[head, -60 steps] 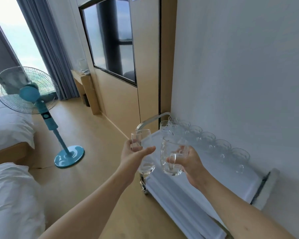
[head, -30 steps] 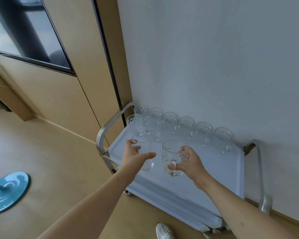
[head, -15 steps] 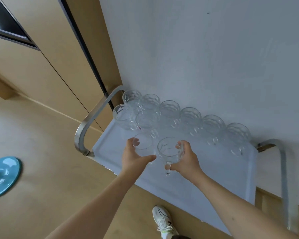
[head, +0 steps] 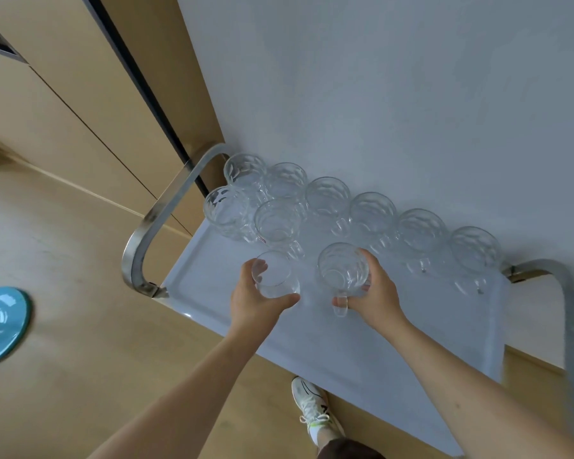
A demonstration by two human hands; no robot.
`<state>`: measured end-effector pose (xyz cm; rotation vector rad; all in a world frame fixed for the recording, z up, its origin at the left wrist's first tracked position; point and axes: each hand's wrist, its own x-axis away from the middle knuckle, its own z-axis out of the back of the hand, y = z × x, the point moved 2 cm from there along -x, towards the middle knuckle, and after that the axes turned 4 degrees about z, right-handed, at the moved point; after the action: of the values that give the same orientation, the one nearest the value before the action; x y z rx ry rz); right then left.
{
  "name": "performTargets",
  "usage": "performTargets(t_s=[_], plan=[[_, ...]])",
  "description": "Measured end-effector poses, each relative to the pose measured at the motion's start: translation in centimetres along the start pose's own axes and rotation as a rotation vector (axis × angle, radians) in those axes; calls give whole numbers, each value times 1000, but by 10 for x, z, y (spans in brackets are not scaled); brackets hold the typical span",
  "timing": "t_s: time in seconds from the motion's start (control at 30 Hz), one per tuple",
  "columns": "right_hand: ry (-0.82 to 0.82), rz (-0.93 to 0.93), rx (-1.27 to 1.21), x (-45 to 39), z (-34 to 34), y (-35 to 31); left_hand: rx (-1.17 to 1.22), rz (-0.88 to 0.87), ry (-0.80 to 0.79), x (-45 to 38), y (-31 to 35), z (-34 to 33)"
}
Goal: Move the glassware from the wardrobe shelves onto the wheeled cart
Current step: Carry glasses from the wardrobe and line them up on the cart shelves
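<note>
The person holds two glasses over the cart's pale worktop (head: 362,356), one in each grip. The left hand (head: 252,301) is curled round a smooth glass (head: 274,274); the right hand (head: 376,293) is clamped on a dimpled mug (head: 343,270) whose handle points back toward the wrist. Whether either glass touches the worktop cannot be told. Beyond the two grips stand eight more dimpled mugs: a row of six (head: 373,212) along the white wall (head: 378,77), and two (head: 252,217) nearer, just ahead of the left grip, the closest almost touching the smooth glass. Left of the left grip rises one bent metal handle (head: 164,213), and another (head: 564,303) stands right of the right grip. One white shoe (head: 312,407) shows on the wooden floor (head: 96,342) below the forearms, and one blue round base (head: 0,323) lies far to the left.
</note>
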<state>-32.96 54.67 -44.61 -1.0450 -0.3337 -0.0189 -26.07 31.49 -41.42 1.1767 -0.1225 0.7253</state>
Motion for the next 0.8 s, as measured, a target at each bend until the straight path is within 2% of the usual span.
performTargets(t_s=[0.07,0.2,0.37,0.5,0.8], plan=[[20,-43,-46,3,-1,4,0,7,-9,0,-1,-3],[197,-37,-101,17,-5,11,2,10,-21,-1,-3,-6],[61,-55,-120,28,-16,0,-3,-1,-24,-2,-1,-7],[127,-70,-41,15,-20,-6,5,-9,-26,-2,1,-6],[137,-35,-113,-15,-22,-10,-27,-17,2,-5,-1,-5]])
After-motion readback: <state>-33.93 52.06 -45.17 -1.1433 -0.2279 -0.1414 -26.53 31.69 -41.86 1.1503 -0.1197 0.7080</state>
